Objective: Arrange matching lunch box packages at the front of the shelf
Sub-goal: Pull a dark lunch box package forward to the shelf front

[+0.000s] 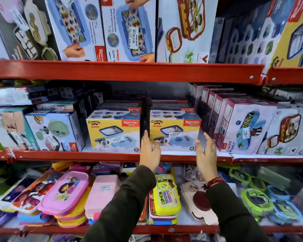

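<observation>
Two matching yellow "Crunchy bite" lunch box packages stand side by side at the front of the middle shelf: the left package (113, 131) and the right package (175, 131), with a dark narrow gap between them. My left hand (149, 151) rests with spread fingers against the lower left corner of the right package. My right hand (206, 154) is open just off that package's right side, fingers apart, holding nothing. More of the same boxes are stacked behind.
The red shelf lip (94, 155) runs below the packages. A green-lunch-box carton (54, 131) stands to the left, a Kidzee Plus carton (243, 128) to the right. Loose plastic lunch boxes (66, 191) fill the shelf below. Larger cartons (128, 30) lean on the top shelf.
</observation>
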Demonstrator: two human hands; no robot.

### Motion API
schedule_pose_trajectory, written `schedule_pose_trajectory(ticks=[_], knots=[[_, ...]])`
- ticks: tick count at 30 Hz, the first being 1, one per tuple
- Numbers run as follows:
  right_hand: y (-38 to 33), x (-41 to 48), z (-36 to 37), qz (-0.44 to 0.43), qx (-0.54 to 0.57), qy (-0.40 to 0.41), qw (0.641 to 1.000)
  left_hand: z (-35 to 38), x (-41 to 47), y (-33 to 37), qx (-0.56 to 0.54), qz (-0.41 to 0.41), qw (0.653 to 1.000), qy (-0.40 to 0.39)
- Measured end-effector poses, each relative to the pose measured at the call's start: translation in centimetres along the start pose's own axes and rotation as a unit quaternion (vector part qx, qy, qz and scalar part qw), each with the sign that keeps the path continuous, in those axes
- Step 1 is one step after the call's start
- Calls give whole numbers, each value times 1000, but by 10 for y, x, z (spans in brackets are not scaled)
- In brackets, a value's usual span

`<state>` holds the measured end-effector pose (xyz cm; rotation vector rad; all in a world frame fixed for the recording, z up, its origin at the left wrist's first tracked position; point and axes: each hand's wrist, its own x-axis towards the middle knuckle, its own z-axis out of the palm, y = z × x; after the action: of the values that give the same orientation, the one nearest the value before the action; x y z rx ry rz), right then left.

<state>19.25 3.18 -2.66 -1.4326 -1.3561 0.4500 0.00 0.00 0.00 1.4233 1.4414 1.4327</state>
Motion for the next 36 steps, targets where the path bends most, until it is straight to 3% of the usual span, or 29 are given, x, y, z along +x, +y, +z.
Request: schedule_pose_trajectory(ticks=[5, 11, 18, 26, 36], knots=[[18, 11, 1, 51, -29, -82, 995, 2, 6, -7, 57, -38, 998, -9], [3, 4, -14, 39, 128, -30, 991, -3, 1, 1, 42, 8, 999, 2], [-13, 2, -34, -33, 246, 16, 969, -6, -8, 21, -87, 73, 993, 40], [-10, 4, -47, -89, 218, -25, 971, -17, -4, 22, -100, 100, 990, 16], [-12, 20, -35, -30, 218, -35, 975, -12, 11, 15, -44, 89, 995, 25]])
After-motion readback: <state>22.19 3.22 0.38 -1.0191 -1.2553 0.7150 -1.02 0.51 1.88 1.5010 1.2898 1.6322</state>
